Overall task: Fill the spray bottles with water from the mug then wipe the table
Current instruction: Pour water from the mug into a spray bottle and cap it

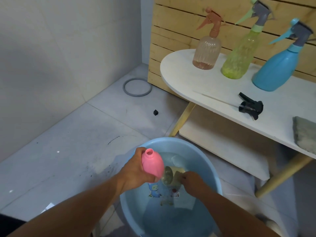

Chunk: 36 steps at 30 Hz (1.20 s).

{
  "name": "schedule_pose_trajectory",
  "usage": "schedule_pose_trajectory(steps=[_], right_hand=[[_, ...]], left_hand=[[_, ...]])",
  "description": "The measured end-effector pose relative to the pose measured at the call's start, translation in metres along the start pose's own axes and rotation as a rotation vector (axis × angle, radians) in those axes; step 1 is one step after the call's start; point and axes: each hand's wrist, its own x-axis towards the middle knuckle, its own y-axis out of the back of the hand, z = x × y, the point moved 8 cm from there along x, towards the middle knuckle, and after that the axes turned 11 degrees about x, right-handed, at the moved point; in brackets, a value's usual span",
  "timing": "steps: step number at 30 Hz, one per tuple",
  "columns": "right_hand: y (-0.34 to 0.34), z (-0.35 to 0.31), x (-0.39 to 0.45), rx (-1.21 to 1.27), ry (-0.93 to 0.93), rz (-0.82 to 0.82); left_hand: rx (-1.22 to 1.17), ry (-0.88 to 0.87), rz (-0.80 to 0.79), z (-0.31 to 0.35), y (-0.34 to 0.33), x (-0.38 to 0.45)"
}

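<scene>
Spray bottle, pink opaque plastic, uncapped (152, 164): clasped around the body by left hand (136, 170), neck tilted up-left, over round pale-blue plastic basin (212, 170) of water. Mug, yellowish, translucent (171, 175): gripped by right hand (193, 181), just right of the bottle grip, dipped at the waterline. Black trigger head (250, 107): far up-right on table. Advised: scoop part-full, level neck, pour slowly over basin.

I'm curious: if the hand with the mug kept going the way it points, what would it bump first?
Probably the pink bottle: the right hand aims the mug left toward it. Depth is unclear, so it might pass underneath.
</scene>
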Motion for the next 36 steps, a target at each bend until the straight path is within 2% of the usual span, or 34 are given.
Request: schedule_pose_trajectory(steps=[7, 14, 18, 24, 30, 36], right_hand=[[0.017, 0.002, -0.032, 0.600, -0.087, -0.052], [0.075, -0.022, -0.078, 0.781, -0.047, 0.078], [0.131, -0.047, -0.107, 0.784, 0.046, 0.169], [0.202, -0.092, -0.161, 0.748, 0.177, 0.265], [0.249, -0.129, -0.208, 0.692, 0.316, 0.342], [0.267, -0.141, -0.223, 0.713, 0.382, 0.415]], left_hand=[[0.045, -0.019, 0.050, -0.001, 0.015, -0.011], [0.042, -0.094, 0.094, 0.023, 0.034, -0.025], [0.168, -0.174, 0.070, 0.048, 0.049, -0.031], [0.308, -0.265, -0.052, 0.111, 0.073, -0.039], [0.276, -0.325, -0.138, 0.153, 0.085, -0.051], [0.233, -0.350, -0.133, 0.159, 0.082, -0.055]])
